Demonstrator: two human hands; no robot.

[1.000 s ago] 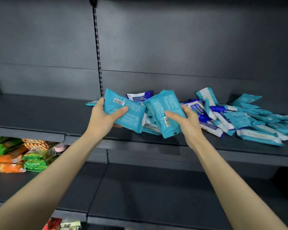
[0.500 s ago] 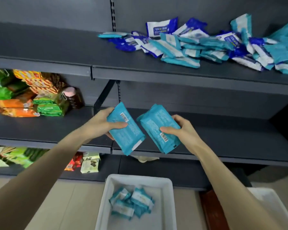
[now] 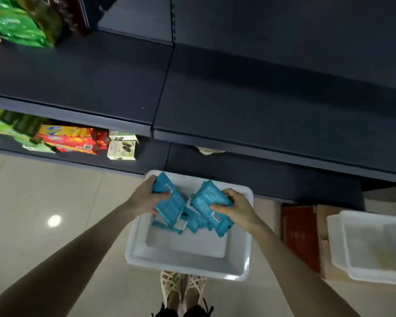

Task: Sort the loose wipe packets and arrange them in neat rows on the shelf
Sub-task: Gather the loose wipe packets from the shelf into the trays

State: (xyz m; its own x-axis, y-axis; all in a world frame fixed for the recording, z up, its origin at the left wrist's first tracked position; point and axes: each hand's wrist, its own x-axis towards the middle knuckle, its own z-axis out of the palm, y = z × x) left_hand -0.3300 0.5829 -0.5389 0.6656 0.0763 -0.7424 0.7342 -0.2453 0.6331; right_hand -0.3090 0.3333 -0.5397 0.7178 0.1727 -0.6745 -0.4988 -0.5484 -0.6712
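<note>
- I get one view only: a wide-angle head camera, tipped steeply down from above.
- It faces the shelf (image 3: 261, 99) at 12 o'clock; the bin (image 3: 185, 268) sits near, dead centre.
- Shoes (image 3: 169, 287) show at 6 o'clock; forearms (image 3: 82, 243) enter from 7 and 5 o'clock.

Both hands (image 3: 144, 197) (image 3: 236, 205) hold teal packets (image 3: 172, 202) over tray (image 3: 188, 259).

Dim, blurred upper left, glare spot on floor (image 3: 54, 220).

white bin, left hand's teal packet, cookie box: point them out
white bin (image 3: 185, 245): head view, bare floor
left teal packet (image 3: 174, 207): head view, printed face
cookie box (image 3: 122, 150): head view, front face
</note>
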